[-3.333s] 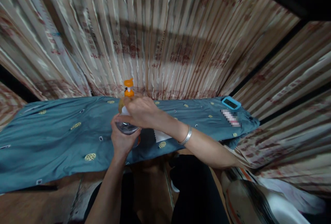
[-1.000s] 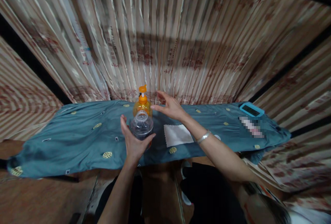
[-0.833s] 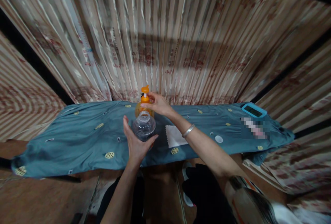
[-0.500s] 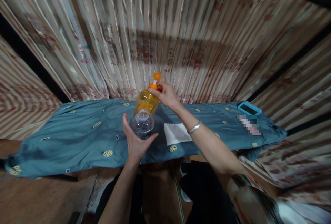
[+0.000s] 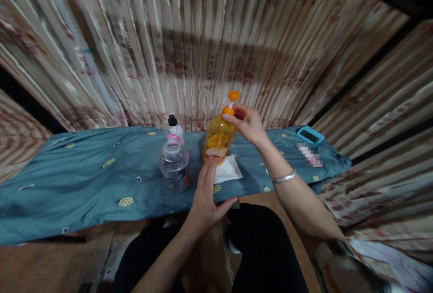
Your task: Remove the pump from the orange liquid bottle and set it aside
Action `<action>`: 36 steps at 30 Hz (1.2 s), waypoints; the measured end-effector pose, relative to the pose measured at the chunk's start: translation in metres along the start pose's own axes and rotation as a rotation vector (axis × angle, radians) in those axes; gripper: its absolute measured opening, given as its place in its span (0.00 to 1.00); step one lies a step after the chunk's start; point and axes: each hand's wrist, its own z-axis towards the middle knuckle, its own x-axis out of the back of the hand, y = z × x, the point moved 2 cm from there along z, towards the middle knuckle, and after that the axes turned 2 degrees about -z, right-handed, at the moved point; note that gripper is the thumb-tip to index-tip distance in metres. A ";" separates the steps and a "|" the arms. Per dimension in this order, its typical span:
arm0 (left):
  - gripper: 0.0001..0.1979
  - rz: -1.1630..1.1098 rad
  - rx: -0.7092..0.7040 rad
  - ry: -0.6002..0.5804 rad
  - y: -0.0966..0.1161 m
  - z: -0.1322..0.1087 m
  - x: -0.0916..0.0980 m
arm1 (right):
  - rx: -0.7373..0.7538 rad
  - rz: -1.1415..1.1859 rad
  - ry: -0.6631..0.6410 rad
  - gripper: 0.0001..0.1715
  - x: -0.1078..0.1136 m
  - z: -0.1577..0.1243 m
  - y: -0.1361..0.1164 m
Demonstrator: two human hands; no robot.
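My right hand (image 5: 247, 123) is closed on the orange collar of a see-through yellow pump bottle (image 5: 214, 133), which leans with its orange pump head up and to the right. Close to the bottle's lower end is my left hand (image 5: 204, 203), fingers stretched and thumb apart; whether its fingertips touch the bottle I cannot tell. Partly behind the bottle lies a white cloth (image 5: 230, 171) with a zigzag edge. To the left stands an uncapped clear plastic bottle (image 5: 174, 167). Just behind that is a smaller bottle with a black cap (image 5: 173, 124) and pink marking, its lower part hidden.
A blue-green patterned cloth (image 5: 88, 180) covers the long narrow table. At its right end lie a blue-framed device with a dark screen (image 5: 310, 135) and a blurred-out item (image 5: 309, 154). Pleated curtains (image 5: 189, 58) hang directly behind and at the sides.
My left hand has come off the clear bottle and moved right. The pump bottle has moved right in my right hand, toward the white cloth. The black-capped bottle now shows. The view has shifted slightly.
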 end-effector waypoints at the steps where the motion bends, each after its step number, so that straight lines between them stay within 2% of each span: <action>1: 0.55 -0.023 0.077 -0.003 -0.006 0.000 -0.007 | -0.004 0.045 -0.014 0.15 0.003 -0.007 -0.004; 4: 0.58 -0.091 0.349 0.034 -0.028 0.003 -0.016 | -0.039 0.172 -0.055 0.13 0.009 -0.031 -0.023; 8: 0.62 -0.305 0.541 -0.028 -0.040 0.009 -0.016 | -0.099 0.336 -0.135 0.10 0.002 -0.063 -0.042; 10: 0.57 -0.382 0.596 -0.078 -0.036 0.009 -0.016 | -0.127 0.420 -0.126 0.12 -0.009 -0.073 -0.043; 12: 0.42 -0.404 0.647 -0.131 -0.030 0.006 -0.017 | -0.148 0.486 -0.101 0.16 -0.022 -0.078 -0.038; 14: 0.34 -0.434 0.695 -0.165 -0.022 0.003 -0.019 | -0.182 0.507 -0.034 0.21 -0.033 -0.079 -0.032; 16: 0.32 -0.449 0.728 -0.175 -0.016 0.001 -0.019 | -0.231 0.513 0.048 0.24 -0.037 -0.078 -0.027; 20: 0.31 -0.499 0.744 -0.198 -0.011 0.000 -0.016 | -0.320 0.573 0.098 0.15 -0.032 -0.079 -0.022; 24: 0.31 -0.790 0.836 -0.320 -0.003 -0.003 -0.013 | -0.398 0.699 0.009 0.12 -0.021 -0.086 -0.018; 26: 0.33 -0.944 0.921 -0.370 0.002 -0.007 -0.012 | -0.422 0.801 -0.099 0.12 -0.019 -0.091 -0.014; 29: 0.35 -1.143 1.029 -0.516 0.010 -0.014 -0.013 | -0.416 0.926 -0.285 0.18 -0.016 -0.097 -0.007; 30: 0.35 -1.161 1.040 -0.550 0.011 -0.016 -0.013 | -0.409 0.943 -0.324 0.21 -0.016 -0.098 -0.004; 32: 0.34 -1.087 1.016 -0.514 0.010 -0.017 -0.013 | -0.397 0.934 -0.327 0.24 -0.015 -0.098 0.003; 36: 0.31 -0.785 0.907 -0.404 0.002 -0.016 -0.012 | -0.381 0.834 -0.188 0.24 -0.013 -0.096 0.014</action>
